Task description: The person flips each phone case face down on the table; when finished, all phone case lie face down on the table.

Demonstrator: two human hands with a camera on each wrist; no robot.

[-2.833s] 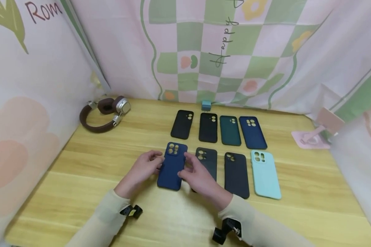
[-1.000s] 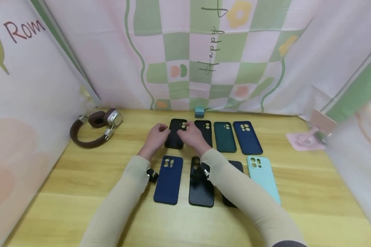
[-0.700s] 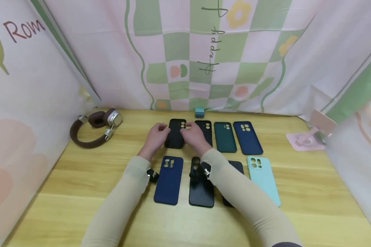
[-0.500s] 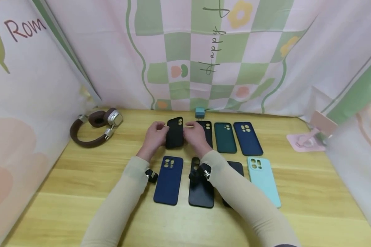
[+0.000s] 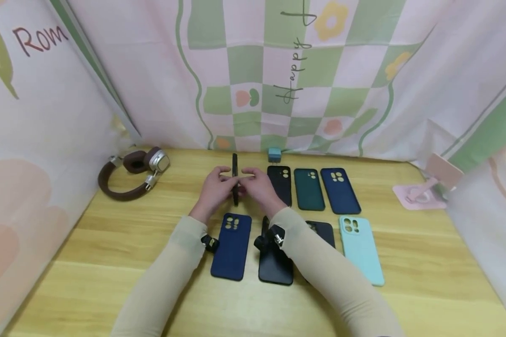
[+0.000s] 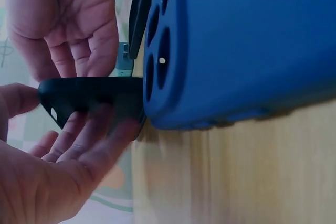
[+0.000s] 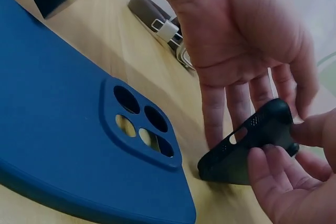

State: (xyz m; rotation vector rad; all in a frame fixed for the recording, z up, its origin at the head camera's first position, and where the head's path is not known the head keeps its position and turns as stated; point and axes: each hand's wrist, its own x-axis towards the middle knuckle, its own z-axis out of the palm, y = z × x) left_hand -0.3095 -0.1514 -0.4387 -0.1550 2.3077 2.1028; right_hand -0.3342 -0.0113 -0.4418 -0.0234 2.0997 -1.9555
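Both hands hold a black phone case [image 5: 234,180] stood on its long edge above the back-left part of the wooden table [image 5: 109,262]. My left hand [image 5: 219,185] grips it from the left, thumb and fingers on its sides. My right hand [image 5: 255,185] pinches it from the right. In the left wrist view the black case [image 6: 89,98] lies between my left hand [image 6: 58,171] below and my right hand [image 6: 63,19] above. In the right wrist view my right hand [image 7: 283,177] pinches one corner of the case [image 7: 247,145], with my left hand [image 7: 236,40] behind it.
A navy case [image 5: 232,245], two black cases [image 5: 275,264] and a mint case [image 5: 360,248] form the near row. Black [image 5: 279,185], dark green [image 5: 308,188] and navy [image 5: 339,189] cases lie behind. Brown headphones [image 5: 130,173] sit far left, a pink stand [image 5: 423,189] far right, a small blue block [image 5: 274,153] at the curtain.
The hands left the navy case in the near row and reached to the far row. They lifted the leftmost black case and turned it from flat up onto its edge.
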